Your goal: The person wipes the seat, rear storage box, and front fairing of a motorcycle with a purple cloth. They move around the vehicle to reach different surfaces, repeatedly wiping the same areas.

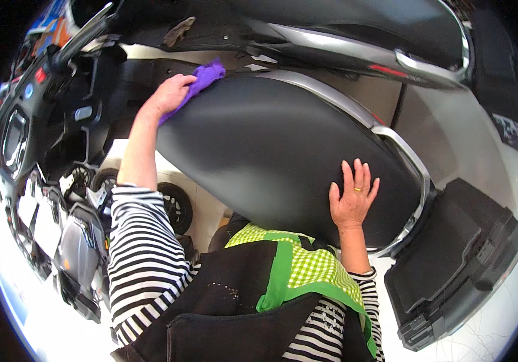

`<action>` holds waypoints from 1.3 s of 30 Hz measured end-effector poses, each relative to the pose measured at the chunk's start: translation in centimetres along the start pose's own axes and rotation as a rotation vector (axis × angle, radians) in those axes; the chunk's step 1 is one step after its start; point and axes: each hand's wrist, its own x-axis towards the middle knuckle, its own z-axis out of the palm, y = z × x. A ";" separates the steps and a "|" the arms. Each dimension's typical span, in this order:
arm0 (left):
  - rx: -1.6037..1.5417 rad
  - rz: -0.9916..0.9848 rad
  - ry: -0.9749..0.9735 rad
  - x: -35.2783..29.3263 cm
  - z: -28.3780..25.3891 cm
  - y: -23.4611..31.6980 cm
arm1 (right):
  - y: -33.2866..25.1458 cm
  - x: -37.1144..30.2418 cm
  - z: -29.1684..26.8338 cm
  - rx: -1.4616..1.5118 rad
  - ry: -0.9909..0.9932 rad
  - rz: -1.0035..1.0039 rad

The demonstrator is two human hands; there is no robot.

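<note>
A long black scooter seat (pixel 253 139) stretches across the middle, edged on its far side by a silver grab rail (pixel 331 96). At the seat's front left end, my left hand (pixel 173 95) presses a purple cloth (pixel 207 75) against the edge, its fingers bent over the cloth. Part of the cloth hangs down the seat's front. My right hand (pixel 354 196) lies flat on the rear of the seat, fingers spread, with a ring on one finger and nothing held.
Behind the seat, at right, sits a black top case (pixel 452 259). The scooter's handlebar and dash (pixel 14 139) stand at left. Another scooter (pixel 355 36) is parked close on the far side, a glove (pixel 179 32) lying on it. More scooters (pixel 81 247) stand at lower left.
</note>
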 end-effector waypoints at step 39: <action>-1.243 -0.845 0.862 -21.9 34.2 9.2 | -16.2 2.9 6.3 -0.205 -0.015 -0.556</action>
